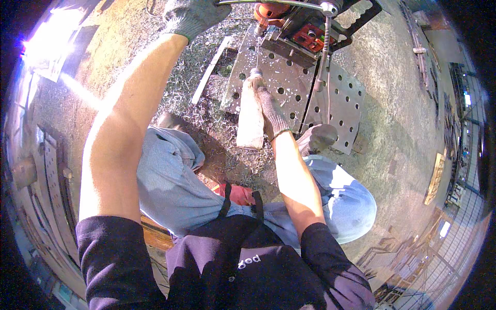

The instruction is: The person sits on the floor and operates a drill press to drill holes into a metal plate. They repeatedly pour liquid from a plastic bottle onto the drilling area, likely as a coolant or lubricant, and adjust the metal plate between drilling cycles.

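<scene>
My right hand (268, 106), in a knitted work glove, is wrapped round a dirty whitish squeeze bottle (250, 119). The bottle's nozzle points away from me, and a thin stream or tube runs from it toward the bit of a drill press (310, 39) with orange and red parts. At the top edge, my gloved left hand (190, 14) closes on the end of the drill's metal lever (274, 2); its fingers are partly cut off by the frame. Under the drill lies a steel plate (289, 98) with rows of round holes, spotted with pale drops and chips.
Metal shavings (181, 95) litter the ground left of the plate, around a narrow flat strip (211, 70). A second perforated plate (349, 98) lies to the right, past a dark gap. My shoe (318, 137) is at its near edge. Long metal stock (49, 175) lies far left.
</scene>
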Tool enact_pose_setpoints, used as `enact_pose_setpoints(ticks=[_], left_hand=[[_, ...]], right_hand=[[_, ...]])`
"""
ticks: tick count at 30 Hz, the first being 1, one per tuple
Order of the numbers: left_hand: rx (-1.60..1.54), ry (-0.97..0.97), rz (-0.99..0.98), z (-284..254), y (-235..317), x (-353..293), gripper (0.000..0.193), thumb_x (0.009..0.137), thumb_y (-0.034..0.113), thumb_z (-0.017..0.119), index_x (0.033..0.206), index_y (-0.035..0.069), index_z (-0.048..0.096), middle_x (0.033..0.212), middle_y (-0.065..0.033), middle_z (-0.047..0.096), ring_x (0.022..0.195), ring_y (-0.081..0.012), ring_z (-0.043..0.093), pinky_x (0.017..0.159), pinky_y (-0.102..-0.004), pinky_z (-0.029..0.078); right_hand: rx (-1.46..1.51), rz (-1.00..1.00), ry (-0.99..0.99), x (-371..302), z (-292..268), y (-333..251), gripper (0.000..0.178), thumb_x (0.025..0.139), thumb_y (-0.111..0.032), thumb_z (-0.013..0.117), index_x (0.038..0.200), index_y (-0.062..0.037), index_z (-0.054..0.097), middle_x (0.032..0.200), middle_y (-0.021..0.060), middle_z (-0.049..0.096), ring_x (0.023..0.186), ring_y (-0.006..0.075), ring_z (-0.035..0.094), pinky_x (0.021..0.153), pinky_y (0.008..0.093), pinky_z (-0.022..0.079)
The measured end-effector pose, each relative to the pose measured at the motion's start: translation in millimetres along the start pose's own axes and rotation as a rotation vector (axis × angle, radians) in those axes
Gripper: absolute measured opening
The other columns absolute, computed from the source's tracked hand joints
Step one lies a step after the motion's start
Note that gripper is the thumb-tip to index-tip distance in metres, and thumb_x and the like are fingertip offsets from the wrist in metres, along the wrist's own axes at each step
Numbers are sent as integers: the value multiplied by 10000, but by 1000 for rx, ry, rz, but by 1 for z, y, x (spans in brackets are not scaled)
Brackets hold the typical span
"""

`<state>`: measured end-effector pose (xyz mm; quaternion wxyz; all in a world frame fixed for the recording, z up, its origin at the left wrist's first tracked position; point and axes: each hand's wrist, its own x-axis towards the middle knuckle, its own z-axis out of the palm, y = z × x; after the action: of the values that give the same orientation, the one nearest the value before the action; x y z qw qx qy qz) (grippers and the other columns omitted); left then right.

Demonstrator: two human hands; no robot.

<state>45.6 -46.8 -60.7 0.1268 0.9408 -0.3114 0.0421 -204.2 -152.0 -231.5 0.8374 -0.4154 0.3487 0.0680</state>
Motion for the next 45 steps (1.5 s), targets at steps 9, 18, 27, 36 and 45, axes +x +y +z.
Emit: enact_pose_setpoints(ticks=[9, 18, 27, 36, 45], left_hand=[[53, 76, 68, 4, -1, -2, 364, 796, 482, 669, 870, 147, 789, 843, -161, 740, 805, -364, 728, 713, -489, 566], [58, 36, 33, 3, -1, -2, 364, 802, 485, 668, 871, 148, 787, 841, -165, 740, 806, -371, 728, 717, -496, 568], [38, 43, 38, 2, 1, -3, 367, 806, 484, 671, 875, 142, 786, 836, -172, 737, 808, -375, 727, 726, -497, 568], [16, 62, 62, -2, 2, -7, 366, 803, 478, 675, 864, 134, 787, 841, -177, 737, 811, -374, 727, 730, -494, 568], [91, 41, 31, 6, -1, -1, 391, 808, 493, 644, 830, 127, 779, 822, -178, 733, 803, -373, 728, 718, -496, 567]], right_hand=[[-73, -207, 39, -11, 7, -2, 675, 849, -529, 785, 1319, -77, 605, 1177, 101, 674, 1000, 239, 669, 895, 392, 562], [-93, -255, 51, -12, 14, -10, 450, 941, -351, 712, 1244, -36, 604, 1050, 107, 695, 871, 224, 704, 770, 392, 619], [49, -72, 30, 9, -13, 10, 454, 960, -511, 657, 1158, -103, 659, 953, 61, 701, 755, 184, 677, 670, 349, 584], [5, -68, 35, -11, 4, -5, 543, 921, -649, 659, 1050, -122, 679, 832, 44, 683, 652, 201, 663, 591, 371, 572], [25, -45, 13, -1, 6, 1, 559, 948, -658, 613, 1055, -116, 697, 826, 41, 675, 696, 192, 648, 657, 360, 561]])
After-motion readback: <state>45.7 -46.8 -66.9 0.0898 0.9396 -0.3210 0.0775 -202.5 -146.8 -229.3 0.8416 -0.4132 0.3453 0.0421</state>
